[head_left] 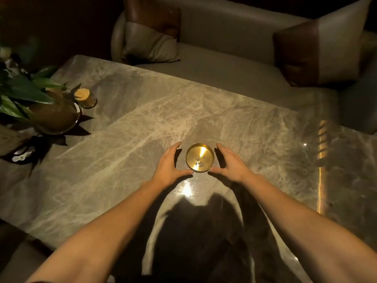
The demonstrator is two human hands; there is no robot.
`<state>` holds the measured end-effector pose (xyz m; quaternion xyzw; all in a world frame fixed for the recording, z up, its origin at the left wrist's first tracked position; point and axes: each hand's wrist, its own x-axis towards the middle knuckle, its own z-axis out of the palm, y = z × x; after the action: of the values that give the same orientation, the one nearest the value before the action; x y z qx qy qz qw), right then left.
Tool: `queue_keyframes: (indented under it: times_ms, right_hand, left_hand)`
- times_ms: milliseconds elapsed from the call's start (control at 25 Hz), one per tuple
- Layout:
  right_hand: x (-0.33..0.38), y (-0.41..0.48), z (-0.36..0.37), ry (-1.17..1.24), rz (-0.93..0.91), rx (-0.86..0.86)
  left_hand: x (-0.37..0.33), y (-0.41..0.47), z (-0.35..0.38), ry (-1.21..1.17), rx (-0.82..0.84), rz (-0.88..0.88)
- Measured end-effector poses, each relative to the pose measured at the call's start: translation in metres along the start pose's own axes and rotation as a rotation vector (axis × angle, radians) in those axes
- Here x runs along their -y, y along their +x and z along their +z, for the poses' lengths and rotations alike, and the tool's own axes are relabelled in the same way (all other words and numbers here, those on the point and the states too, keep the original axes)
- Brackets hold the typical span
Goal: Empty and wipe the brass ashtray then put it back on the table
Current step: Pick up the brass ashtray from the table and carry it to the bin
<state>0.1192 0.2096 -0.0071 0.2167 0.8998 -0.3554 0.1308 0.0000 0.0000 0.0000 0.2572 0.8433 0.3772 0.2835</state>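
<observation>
A long marble table [142, 111] fills most of the view, polished enough to throw back glare near the front edge. Behind it stands a pale sofa [224, 37] with two cushions, one at the left [151, 37] and one at the right [318, 52]. At the table's far left corner sits a potted plant [34, 103], with a small jar of toothpicks [84, 98] just beside it, both well apart from the work.

Near the front middle of the table sits the brass ashtray [200, 158], upright, with a small scatter of grey ash in its bowl. The left hand [171, 162] and the right hand [231, 162] flank it, both open and cupped inward. Each thumb lies close to the near rim, the fingers curve round the sides, and I cannot tell whether any of them touch the metal yet. Neither hand has closed on it, so the emptying has not begun.

The risks, as I judge them:
- The stone looks slick, so a push from one side could make the ashtray slide instead of lift.
- The walls are low and smooth. A grip that pinches unevenly would tip the dish and spill ash onto the table.
- The ash is loose and fine, so a quick lift or a tilt while carrying would scatter it.
- Setting brass down hard on marble could mark either surface.
</observation>
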Motion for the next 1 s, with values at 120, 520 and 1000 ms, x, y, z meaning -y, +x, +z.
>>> queue_keyframes:
  times_ms: [120, 520, 1000]
  right_hand:
    - [-0.005, 0.007, 0.005, -0.042, 0.007, 0.024]
    - [-0.005, 0.016, 0.017, 0.067, -0.059, -0.019]
    - [0.010, -0.007, 0.009, 0.162, -0.109, -0.104]
  left_hand:
    - [0.002, 0.010, 0.009, 0.038, 0.056, -0.017]
    - [0.015, 0.028, 0.031, 0.086, 0.059, 0.000]
    - [0.007, 0.009, 0.014, -0.010, -0.034, 0.108]
